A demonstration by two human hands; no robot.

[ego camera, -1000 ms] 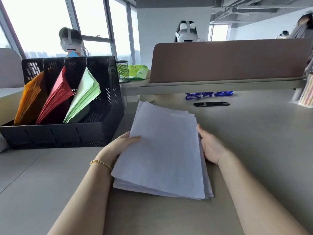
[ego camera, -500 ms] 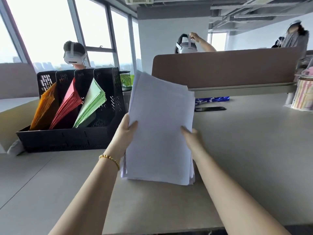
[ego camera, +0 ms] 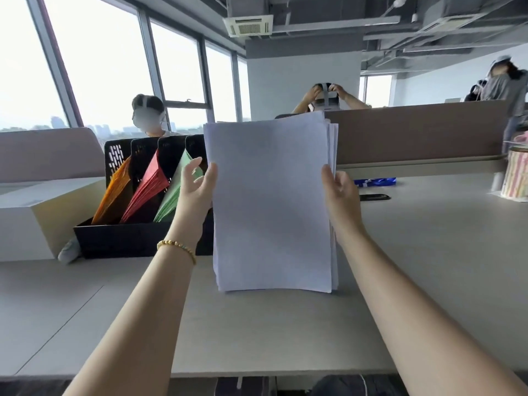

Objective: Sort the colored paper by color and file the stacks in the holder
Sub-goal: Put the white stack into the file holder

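A thick stack of pale lilac paper (ego camera: pixel 271 204) stands upright on its bottom edge on the desk. My left hand (ego camera: pixel 198 190) holds its left edge, thumb against the front sheet. My right hand (ego camera: pixel 340 195) grips the right edge. To the left stands a black mesh file holder (ego camera: pixel 114 241) with orange paper (ego camera: pixel 114 192), red paper (ego camera: pixel 148 190) and green paper (ego camera: pixel 174 192) leaning in separate slots. The holder's rightmost slot is hidden behind my left hand and the stack.
A brown desk divider (ego camera: pixel 414 132) runs across the back. A black phone (ego camera: pixel 374 197) and a blue packet (ego camera: pixel 374 182) lie behind the stack. A striped container (ego camera: pixel 517 172) stands at the far right, a white box (ego camera: pixel 34 212) at the far left. People sit beyond the divider.
The lilac stack went from lying flat on the desk to standing upright on its bottom edge, both hands sliding up to hold its sides.
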